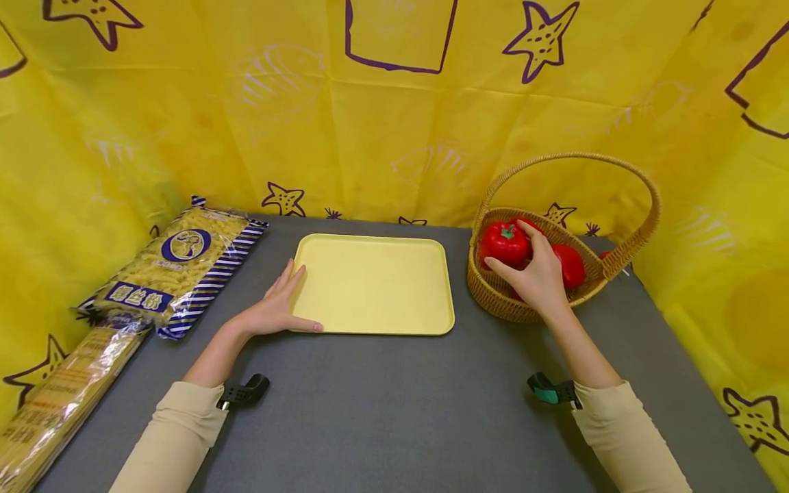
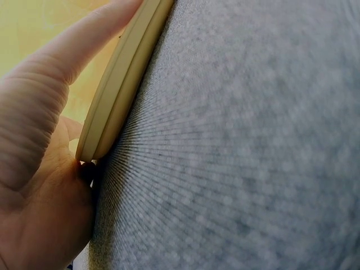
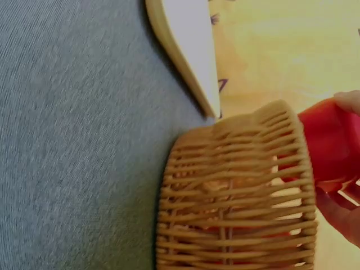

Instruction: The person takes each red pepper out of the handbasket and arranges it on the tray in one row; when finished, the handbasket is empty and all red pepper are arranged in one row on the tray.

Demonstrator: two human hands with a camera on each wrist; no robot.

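The basket [image 1: 501, 301] holds red produce [image 1: 570, 266]; the right hand [image 1: 537, 275] grips a pepper [image 1: 501, 246] at its rim. The left hand [image 1: 274, 307], fingers spread straight, touches the tray [image 1: 376, 287].

One left hand [image 1: 271, 310], one right hand [image 1: 540, 274], one tray [image 1: 372, 284], one basket [image 1: 501, 303], one pepper [image 1: 501, 246], at least two more red pieces [image 1: 571, 266] partly hidden in the basket, one pasta bag [image 1: 179, 263], one noodle pack [image 1: 70, 394], two wrist straps [image 1: 245, 390], two sleeves [image 1: 172, 438], one worktop [image 1: 382, 411]
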